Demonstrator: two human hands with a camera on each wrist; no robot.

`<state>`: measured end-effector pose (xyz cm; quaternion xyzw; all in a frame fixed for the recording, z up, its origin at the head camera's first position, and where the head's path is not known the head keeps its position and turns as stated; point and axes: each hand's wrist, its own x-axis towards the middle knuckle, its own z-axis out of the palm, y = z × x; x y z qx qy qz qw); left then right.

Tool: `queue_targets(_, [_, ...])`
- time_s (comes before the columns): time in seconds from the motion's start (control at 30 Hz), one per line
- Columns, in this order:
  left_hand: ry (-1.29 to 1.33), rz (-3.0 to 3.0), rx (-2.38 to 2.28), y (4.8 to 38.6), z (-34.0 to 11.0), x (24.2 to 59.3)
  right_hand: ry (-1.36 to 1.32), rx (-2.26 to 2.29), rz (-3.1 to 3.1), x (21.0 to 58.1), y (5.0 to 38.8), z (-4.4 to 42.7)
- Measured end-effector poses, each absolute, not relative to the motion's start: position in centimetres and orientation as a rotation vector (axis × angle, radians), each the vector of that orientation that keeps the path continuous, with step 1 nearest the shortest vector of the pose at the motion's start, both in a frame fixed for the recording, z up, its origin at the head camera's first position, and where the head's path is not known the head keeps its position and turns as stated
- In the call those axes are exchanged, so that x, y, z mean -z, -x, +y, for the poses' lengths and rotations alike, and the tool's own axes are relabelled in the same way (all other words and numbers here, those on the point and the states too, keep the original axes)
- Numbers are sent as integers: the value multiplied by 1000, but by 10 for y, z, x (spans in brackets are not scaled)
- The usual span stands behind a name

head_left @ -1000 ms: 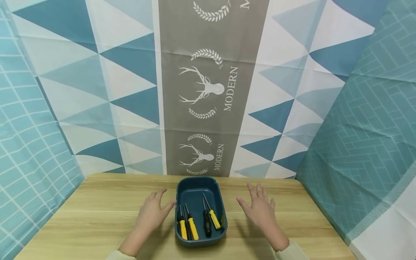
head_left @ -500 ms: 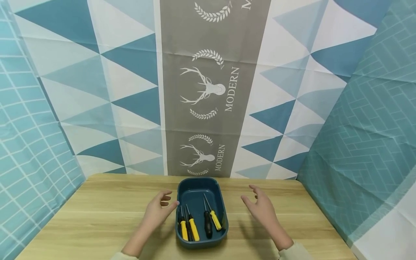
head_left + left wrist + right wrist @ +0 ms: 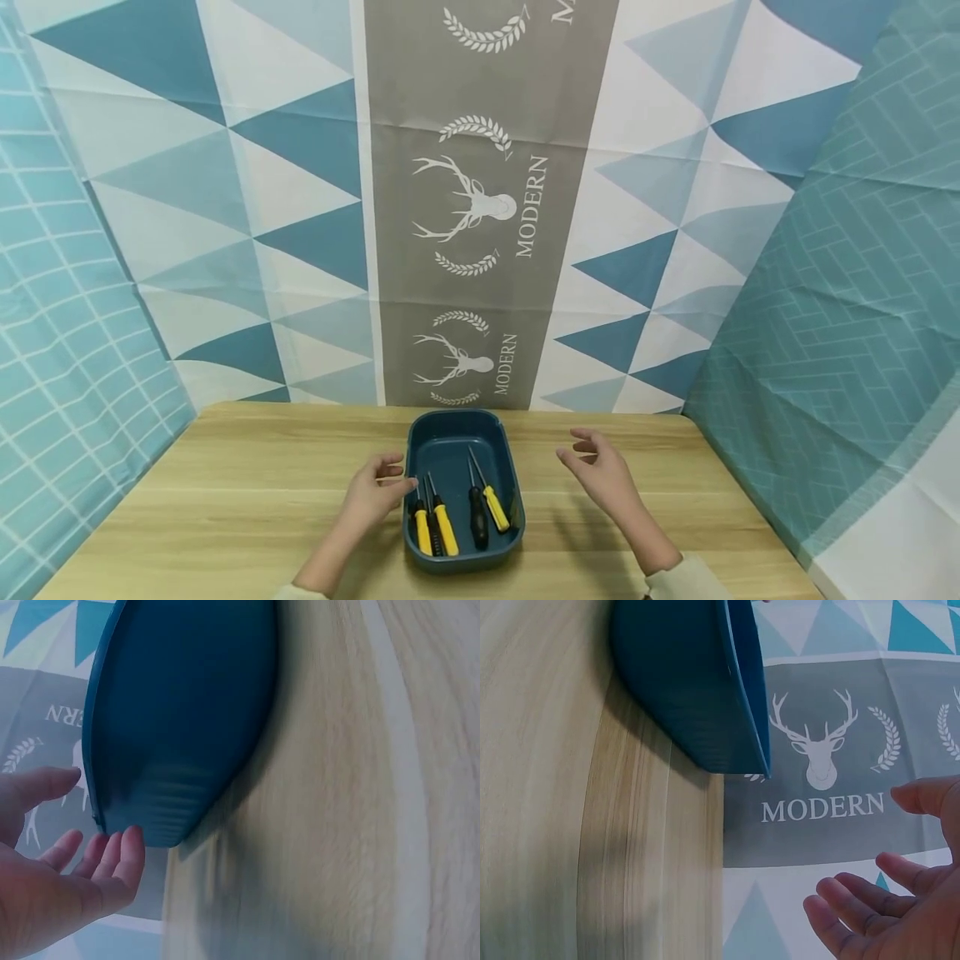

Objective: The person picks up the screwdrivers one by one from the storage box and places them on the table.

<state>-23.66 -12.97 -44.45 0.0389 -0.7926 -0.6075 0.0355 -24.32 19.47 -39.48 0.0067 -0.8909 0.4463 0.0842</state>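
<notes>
The left hand [image 3: 373, 493] has its fingers loosely bent and nothing in its grasp, its thumb tip at the near rim of the blue bin [image 3: 457, 563]—whether it touches, I cannot tell. The right hand [image 3: 603, 479] is likewise unclenched and holds nothing, apart from the bin on the other side, so the bin sits between the two. Inside, closest to the left thumb, lie two yellow-handled screwdrivers [image 3: 446, 532] with a dark ribbed handle [image 3: 435, 542] between them; on the right hand's side are a black-handled screwdriver [image 3: 478, 518] and a smaller yellow one [image 3: 496, 508]. I judge this to be an approach to the bin, before any firm hold; taking it up from both sides would call for the left fingers to close on the wall beside them and the right hand to come inward. Beyond both hands, the grey cloth band [image 3: 480, 287] repeats "MODERN" with deer heads and laurel sprays; the lettering runs sideways in the head view, upright in the right wrist's, and only "ERN" reads clearly, upside down, in the left's—no writing is legible on the bin or tools.
</notes>
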Motion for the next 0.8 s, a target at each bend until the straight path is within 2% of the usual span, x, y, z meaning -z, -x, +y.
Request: queue_targets(0.8, [-197, -2408, 1927, 244, -124, 455, -3, -1538, -2620, 402, 247, 187])
